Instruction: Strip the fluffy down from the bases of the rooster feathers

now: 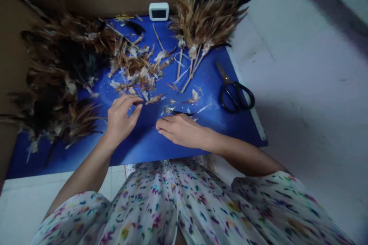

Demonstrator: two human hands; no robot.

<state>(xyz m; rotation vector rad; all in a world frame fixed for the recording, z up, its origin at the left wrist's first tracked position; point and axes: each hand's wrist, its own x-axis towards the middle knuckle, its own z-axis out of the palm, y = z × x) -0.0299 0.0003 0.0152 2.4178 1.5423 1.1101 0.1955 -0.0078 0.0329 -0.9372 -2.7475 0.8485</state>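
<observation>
My left hand (123,116) hovers over the blue tabletop (149,145), thumb and fingers apart with nothing visible between them. A small brown feather tuft (155,99) lies just beyond its fingertips. Low over the table, my right hand (181,129) has its fingers curled together; whatever they may hold is hidden. Right behind that hand rests a dark feather (181,113) with a pale fluffy base. Loose brown and white feathers (136,65) are scattered farther back. Black-handled scissors (236,95) lie to the right, their blades pointing away from me.
Large piles of brown and dark feathers (66,53) cover the left side. Feather bundles on sticks (205,23) lie at the back right. A small white device with a dark screen (159,12) stands before a cardboard box (126,2). The table's right edge (250,115) borders a pale surface.
</observation>
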